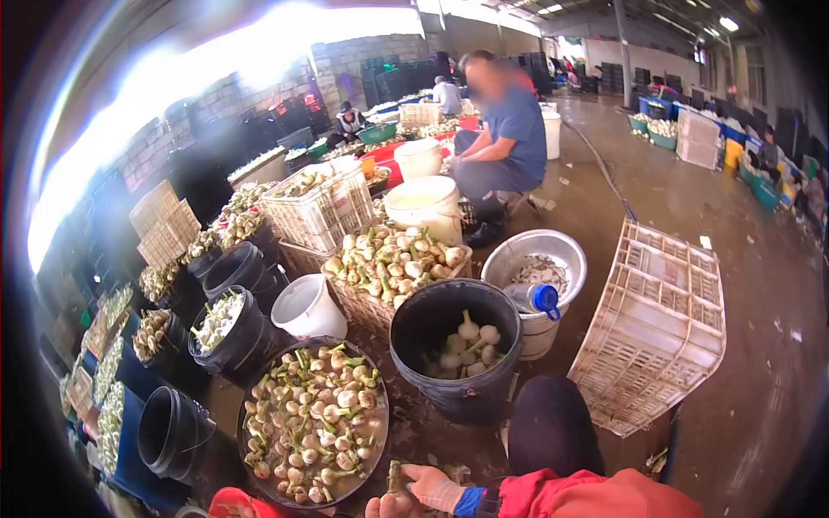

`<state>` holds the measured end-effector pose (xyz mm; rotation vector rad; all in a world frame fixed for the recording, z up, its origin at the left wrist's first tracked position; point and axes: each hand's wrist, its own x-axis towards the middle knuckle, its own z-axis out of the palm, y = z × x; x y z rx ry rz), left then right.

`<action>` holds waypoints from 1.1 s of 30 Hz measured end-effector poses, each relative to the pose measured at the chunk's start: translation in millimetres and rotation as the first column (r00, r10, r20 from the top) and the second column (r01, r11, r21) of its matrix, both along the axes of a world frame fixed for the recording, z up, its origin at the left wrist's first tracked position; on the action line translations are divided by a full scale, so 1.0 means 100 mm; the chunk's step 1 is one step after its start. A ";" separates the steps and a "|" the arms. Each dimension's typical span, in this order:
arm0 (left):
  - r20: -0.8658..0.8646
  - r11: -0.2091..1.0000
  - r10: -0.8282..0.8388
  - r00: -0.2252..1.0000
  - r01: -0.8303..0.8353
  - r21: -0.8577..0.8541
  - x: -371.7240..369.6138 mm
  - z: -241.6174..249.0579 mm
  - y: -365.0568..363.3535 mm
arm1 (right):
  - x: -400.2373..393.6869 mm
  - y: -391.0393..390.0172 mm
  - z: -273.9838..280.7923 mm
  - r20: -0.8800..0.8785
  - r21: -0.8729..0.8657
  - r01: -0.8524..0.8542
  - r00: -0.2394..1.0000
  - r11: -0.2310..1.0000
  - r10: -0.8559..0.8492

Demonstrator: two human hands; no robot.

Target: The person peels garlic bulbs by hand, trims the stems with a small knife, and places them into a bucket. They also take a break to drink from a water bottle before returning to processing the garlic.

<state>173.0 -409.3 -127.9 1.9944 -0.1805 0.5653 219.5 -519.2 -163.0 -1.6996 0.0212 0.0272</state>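
Below the garlic tray, the view's edge cut off a red basin and much of the left hand. Beyond the tray, a crouching person's head was blurred; a distant worker showed too small for detail.

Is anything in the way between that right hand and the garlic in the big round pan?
Only the pan's rim and one garlic bulb beside the right hand. Nothing visible covers the piled garlic.

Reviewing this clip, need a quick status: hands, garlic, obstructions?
Right hand at garlic stem, grip unclear. Left hand at bottom edge, mostly cut off. Garlic-filled pan just beyond. Nothing visibly blocking.
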 end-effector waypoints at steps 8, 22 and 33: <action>-0.415 0.566 -0.386 0.824 -0.144 -0.812 -0.08 0.15 0.06 | -0.04 -0.30 0.45 -0.123 0.516 -0.222 0.937 0.827 0.328; -0.441 0.361 -0.327 0.836 -0.321 -0.876 0.11 -0.04 0.08 | 0.12 -0.20 0.31 -0.217 0.743 0.204 0.974 0.637 -0.059; -0.351 0.481 -0.444 0.824 -0.111 -0.870 -0.07 -0.09 0.45 | 0.08 -0.18 0.08 -0.228 0.588 -0.078 0.939 0.805 0.257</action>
